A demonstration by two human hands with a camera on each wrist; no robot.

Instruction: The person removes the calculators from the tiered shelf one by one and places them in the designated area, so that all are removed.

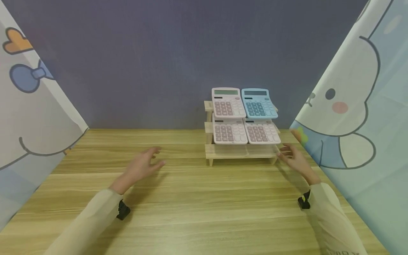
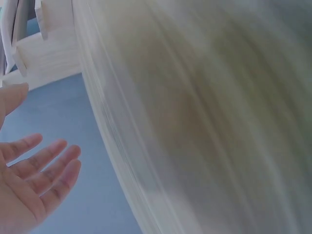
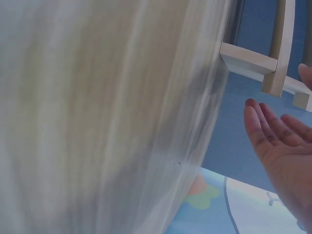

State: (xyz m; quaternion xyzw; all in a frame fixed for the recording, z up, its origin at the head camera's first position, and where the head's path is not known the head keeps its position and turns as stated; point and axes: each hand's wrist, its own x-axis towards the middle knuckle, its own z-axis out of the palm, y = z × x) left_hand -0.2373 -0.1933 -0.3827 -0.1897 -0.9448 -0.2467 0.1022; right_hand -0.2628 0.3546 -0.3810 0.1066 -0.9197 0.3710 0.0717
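Sleeves up front, L grip & R grip thumb/fingers apart, calc rack btwn, just by R

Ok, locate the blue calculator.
In the head view's right half, the blue calculator sits high on the wooden rack, immediately right of a white calculator.

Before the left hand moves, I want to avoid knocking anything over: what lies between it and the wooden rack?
Just bare tabletop: the head view shows no object between the left hand and the wooden rack.
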